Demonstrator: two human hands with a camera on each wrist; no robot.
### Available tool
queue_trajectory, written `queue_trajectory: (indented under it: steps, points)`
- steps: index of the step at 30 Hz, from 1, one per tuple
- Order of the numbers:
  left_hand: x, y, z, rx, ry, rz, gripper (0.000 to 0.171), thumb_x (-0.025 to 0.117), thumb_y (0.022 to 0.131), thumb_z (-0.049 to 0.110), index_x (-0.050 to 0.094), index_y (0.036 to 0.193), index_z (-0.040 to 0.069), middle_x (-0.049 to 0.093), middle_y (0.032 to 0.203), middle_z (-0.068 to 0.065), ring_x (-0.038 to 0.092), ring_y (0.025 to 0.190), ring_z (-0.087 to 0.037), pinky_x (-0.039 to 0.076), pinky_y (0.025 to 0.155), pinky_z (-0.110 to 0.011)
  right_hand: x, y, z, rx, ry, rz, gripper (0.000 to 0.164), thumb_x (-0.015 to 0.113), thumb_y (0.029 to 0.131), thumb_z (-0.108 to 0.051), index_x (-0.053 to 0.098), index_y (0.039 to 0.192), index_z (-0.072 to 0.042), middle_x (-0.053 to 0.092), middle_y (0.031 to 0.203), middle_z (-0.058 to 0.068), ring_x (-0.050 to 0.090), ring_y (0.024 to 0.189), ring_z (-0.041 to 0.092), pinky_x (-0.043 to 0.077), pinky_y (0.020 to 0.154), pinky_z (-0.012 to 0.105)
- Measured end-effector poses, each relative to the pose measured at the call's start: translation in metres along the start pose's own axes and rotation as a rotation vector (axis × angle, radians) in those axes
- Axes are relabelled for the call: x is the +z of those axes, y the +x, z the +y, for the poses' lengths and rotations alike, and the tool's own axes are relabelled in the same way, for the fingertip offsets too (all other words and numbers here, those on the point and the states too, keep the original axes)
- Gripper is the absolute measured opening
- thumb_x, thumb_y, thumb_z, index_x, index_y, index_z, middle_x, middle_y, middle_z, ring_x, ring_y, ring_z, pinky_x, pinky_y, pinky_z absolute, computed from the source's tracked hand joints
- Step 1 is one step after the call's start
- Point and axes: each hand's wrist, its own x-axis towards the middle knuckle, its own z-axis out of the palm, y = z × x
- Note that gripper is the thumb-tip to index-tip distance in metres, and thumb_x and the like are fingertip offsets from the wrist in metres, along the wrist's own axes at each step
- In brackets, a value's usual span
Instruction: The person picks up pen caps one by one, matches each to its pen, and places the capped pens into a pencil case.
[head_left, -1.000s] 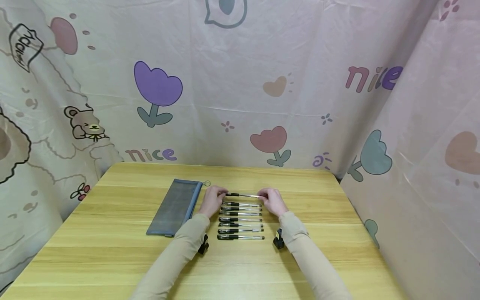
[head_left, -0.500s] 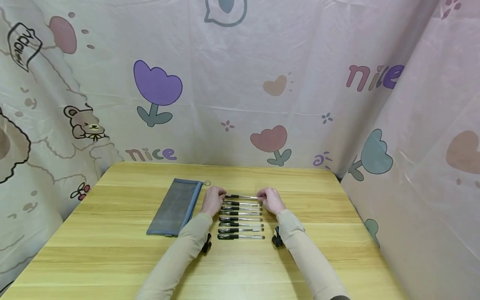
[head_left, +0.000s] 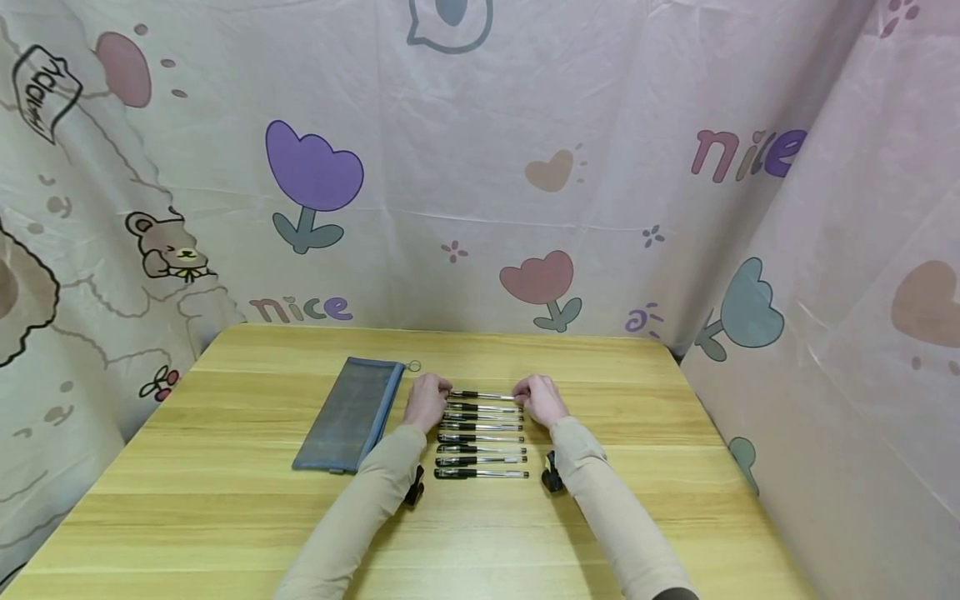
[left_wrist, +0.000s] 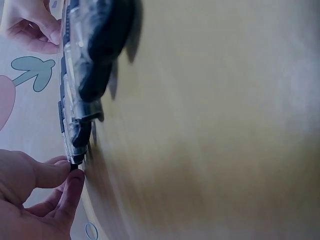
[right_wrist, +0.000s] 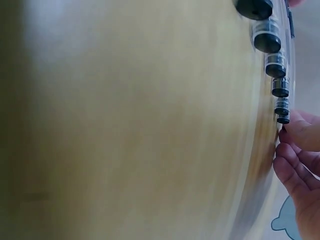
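Observation:
Both hands hold one black-capped clear pen (head_left: 483, 396) level at the far end of a row of pens. My left hand (head_left: 427, 401) pinches its black end between thumb and fingers, which the left wrist view shows close up on the fingers (left_wrist: 75, 187). At the other end, my right hand (head_left: 542, 400) pinches the pen's tip between thumb and forefinger; the right wrist view shows this hand (right_wrist: 300, 150) low at the table. Several matching pens (head_left: 480, 438) lie parallel just nearer the body, black caps to the left.
A grey mesh zip pouch (head_left: 348, 415) with blue edging lies left of the left forearm, its zip ring (head_left: 414, 366) at the far corner. The wooden table (head_left: 225, 500) ends at a printed curtain (head_left: 450, 167) behind. Dark wrist cameras (head_left: 552, 475) hang under the sleeves.
Both hands have brought the held pen slightly toward the body, closer to the row. The pens in the row and the pouch stay where they were.

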Motion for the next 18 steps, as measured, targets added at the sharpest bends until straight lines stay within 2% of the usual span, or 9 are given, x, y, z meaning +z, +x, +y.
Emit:
queue_trajectory:
  steps: [8, 13, 18]
  points:
    - [0.0028, 0.0027, -0.0037, -0.048, -0.014, -0.028, 0.022, 0.061, 0.095, -0.005, 0.075, 0.111, -0.001, 0.074, 0.113, -0.018, 0.069, 0.108, -0.035, 0.055, 0.095, -0.047, -0.0020, -0.0009, -0.0030, 0.008, 0.002, -0.007, 0.013, 0.070, 0.089, 0.003, 0.079, 0.094, -0.005, 0.077, 0.102, 0.012, 0.070, 0.102, 0.030, 0.055, 0.094, 0.044]
    - [0.0022, 0.0030, -0.0046, -0.047, 0.002, -0.034, 0.022, 0.061, 0.096, -0.002, 0.074, 0.113, 0.000, 0.074, 0.114, -0.017, 0.069, 0.107, -0.034, 0.056, 0.093, -0.046, -0.0012, -0.0007, -0.0017, 0.013, 0.019, -0.005, 0.012, 0.071, 0.089, 0.002, 0.079, 0.097, -0.004, 0.077, 0.104, 0.014, 0.070, 0.100, 0.030, 0.056, 0.092, 0.043]
    - [-0.0025, 0.0011, -0.0042, -0.040, -0.004, -0.044, 0.025, 0.060, 0.098, 0.000, 0.071, 0.119, -0.003, 0.072, 0.117, -0.019, 0.068, 0.109, -0.034, 0.056, 0.094, -0.047, -0.0013, -0.0018, -0.0007, 0.061, 0.077, -0.015, 0.015, 0.071, 0.090, 0.000, 0.078, 0.103, -0.002, 0.076, 0.110, 0.016, 0.069, 0.102, 0.030, 0.056, 0.093, 0.043]
